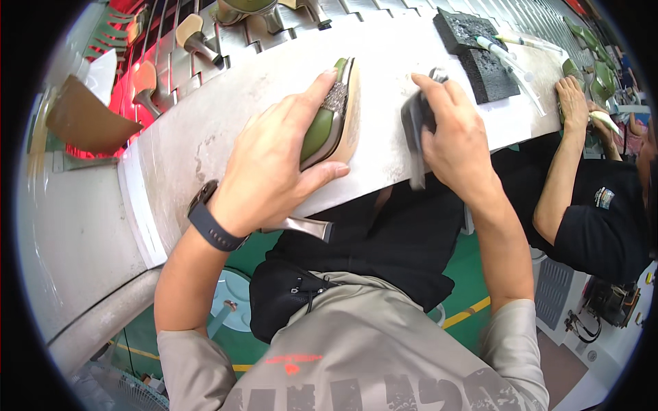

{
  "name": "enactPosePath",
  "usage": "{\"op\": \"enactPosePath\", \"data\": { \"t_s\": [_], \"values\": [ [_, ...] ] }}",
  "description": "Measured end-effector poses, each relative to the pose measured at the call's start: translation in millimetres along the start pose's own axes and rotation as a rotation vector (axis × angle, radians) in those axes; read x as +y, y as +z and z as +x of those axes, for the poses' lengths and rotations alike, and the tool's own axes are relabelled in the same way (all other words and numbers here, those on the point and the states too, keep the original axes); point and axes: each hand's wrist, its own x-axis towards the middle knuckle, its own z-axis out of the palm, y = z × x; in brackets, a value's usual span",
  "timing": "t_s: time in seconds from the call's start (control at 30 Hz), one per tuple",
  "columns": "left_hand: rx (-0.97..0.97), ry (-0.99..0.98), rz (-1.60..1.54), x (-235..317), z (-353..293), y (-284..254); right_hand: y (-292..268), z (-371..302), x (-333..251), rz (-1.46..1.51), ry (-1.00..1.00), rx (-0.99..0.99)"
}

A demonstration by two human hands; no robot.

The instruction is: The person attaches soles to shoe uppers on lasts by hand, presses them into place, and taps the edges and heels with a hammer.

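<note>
My left hand (274,147) is wrapped round a green high-heeled shoe (321,137). The shoe lies tipped on its side, its tan sole turned toward my right hand and a band of sparkling grey trim across the upper. Its shiny grey heel (308,227) pokes out below my wrist, past the table edge. In my right hand (456,130) is a dark, flat, elongated tool (414,127), gripped just above the table and blurred, so its kind cannot be made out. A gap separates the tool from the sole.
Beyond the white work table (205,147), shoes stand on a metal slatted conveyor (243,41). Black foam blocks (483,72) with syringe-like applicators (507,61) sit at the far right. A brown sheet (89,116) hangs at the left. A co-worker's arm (565,157) reaches in at the right.
</note>
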Motion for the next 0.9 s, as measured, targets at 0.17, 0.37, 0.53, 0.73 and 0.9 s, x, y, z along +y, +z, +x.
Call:
{"op": "enactPosePath", "data": {
  "t_s": [0.17,0.37,0.53,0.73,0.9],
  "values": [
    [-0.021,-0.030,0.002,3.3,2.2,-1.9,-15.1,5.0,-26.1,0.797,0.055,0.105],
    [-0.013,0.026,0.010,-2.5,8.3,1.7,-4.4,40.1,-26.5,1.456,0.379,0.011],
    [-0.048,0.009,-0.002,-3.4,10.7,-1.1,-26.5,34.0,-38.5,1.122,0.283,-0.169],
    [-0.056,0.002,0.000,-2.2,14.7,-1.6,-30.6,20.9,-51.1,1.125,0.326,-0.117],
    [-0.066,-0.001,0.005,-3.6,13.1,-0.3,-36.6,24.3,-53.1,1.060,0.287,-0.160]
  ]
}}
